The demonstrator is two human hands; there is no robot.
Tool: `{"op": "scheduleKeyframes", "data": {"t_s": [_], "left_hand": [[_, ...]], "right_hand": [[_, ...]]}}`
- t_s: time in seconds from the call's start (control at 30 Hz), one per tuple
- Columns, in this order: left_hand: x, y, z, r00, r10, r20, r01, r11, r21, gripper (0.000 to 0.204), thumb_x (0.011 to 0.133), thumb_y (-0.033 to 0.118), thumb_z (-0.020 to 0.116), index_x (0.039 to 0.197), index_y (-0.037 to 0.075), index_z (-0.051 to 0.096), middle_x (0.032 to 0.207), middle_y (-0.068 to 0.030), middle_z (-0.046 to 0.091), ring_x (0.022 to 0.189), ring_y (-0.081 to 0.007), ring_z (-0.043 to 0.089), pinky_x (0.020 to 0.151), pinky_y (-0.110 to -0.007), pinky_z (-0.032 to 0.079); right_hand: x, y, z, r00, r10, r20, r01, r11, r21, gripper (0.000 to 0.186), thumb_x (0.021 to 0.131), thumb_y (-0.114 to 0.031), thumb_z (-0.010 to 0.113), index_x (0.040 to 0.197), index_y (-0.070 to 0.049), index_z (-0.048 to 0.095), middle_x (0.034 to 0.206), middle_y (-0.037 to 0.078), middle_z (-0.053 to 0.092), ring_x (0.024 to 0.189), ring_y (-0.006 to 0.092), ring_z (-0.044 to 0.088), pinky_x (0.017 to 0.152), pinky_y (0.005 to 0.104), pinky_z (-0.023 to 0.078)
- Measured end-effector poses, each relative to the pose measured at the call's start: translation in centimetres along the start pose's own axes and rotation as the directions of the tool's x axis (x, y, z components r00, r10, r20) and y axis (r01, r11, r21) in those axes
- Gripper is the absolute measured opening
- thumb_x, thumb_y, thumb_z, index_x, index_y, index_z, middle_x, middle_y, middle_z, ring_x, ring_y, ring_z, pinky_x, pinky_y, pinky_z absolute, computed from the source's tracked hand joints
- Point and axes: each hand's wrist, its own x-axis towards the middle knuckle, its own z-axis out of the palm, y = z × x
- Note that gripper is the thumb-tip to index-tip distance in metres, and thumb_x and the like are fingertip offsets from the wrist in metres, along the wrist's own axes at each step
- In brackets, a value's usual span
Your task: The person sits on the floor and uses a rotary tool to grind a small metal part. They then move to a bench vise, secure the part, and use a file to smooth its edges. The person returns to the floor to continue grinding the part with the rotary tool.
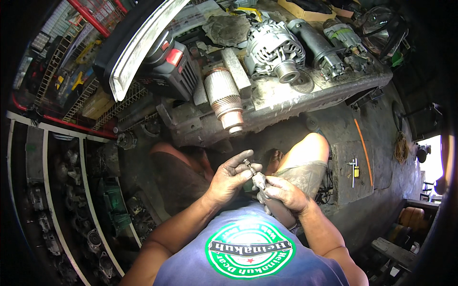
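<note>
Both my hands meet in front of my chest, above my lap. My left hand [231, 176] pinches a small metal part [248, 164] at the tip of a grey cylindrical metal piece [279, 209]. That piece sits in my right hand [284, 193], which grips it from the right, fingers wrapped round it. The hands are grimy. The lower end of the piece is hidden by my right wrist and shirt.
A dirty workbench edge [286, 102] lies ahead, carrying an armature rotor [224, 97], an alternator [274, 47], a starter motor [317, 45] and a black-and-red power tool [171, 66]. Shelves with old parts [71, 190] stand left. Small tools [353, 169] lie on the floor at right.
</note>
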Motion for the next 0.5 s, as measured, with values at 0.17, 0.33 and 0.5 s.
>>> {"op": "scheduleKeyframes", "data": {"t_s": [0.17,0.33,0.5], "left_hand": [[0.11,-0.03,-0.42,0.999,0.035,0.030,-0.035,0.999,0.027,0.064,0.097,0.003,0.078,0.155,0.003,0.052,0.132,-0.0155,0.074,0.114,-0.0189,0.072,0.102,-0.034,0.058],[-0.04,-0.27,-0.58,0.996,0.006,0.086,0.004,0.994,-0.113,0.062,0.096,0.002,0.079,0.153,0.003,0.054,0.125,-0.0134,0.076,0.111,-0.0179,0.072,0.100,-0.034,0.059],[0.36,-0.32,-0.80,0.998,0.036,0.048,-0.038,0.999,0.036,0.062,0.097,0.003,0.078,0.154,0.003,0.053,0.126,-0.0149,0.076,0.107,-0.0179,0.074,0.099,-0.034,0.059]], "right_hand": [[-0.11,0.03,0.35,1.000,-0.012,0.014,0.011,0.999,0.043,0.033,0.108,-0.023,0.061,0.132,0.000,0.064,0.107,0.002,0.065,0.097,0.0108,0.058,0.089,0.0292,0.050],[-0.19,0.18,0.21,1.000,-0.001,-0.008,0.002,0.999,0.048,0.034,0.108,-0.024,0.062,0.132,0.000,0.064,0.107,0.002,0.064,0.097,0.0109,0.057,0.090,0.0290,0.050],[0.03,0.31,0.22,0.999,-0.028,0.019,0.028,1.000,0.003,0.034,0.107,-0.025,0.063,0.131,0.000,0.065,0.106,0.002,0.064,0.097,0.0108,0.058,0.089,0.0288,0.050]]}}
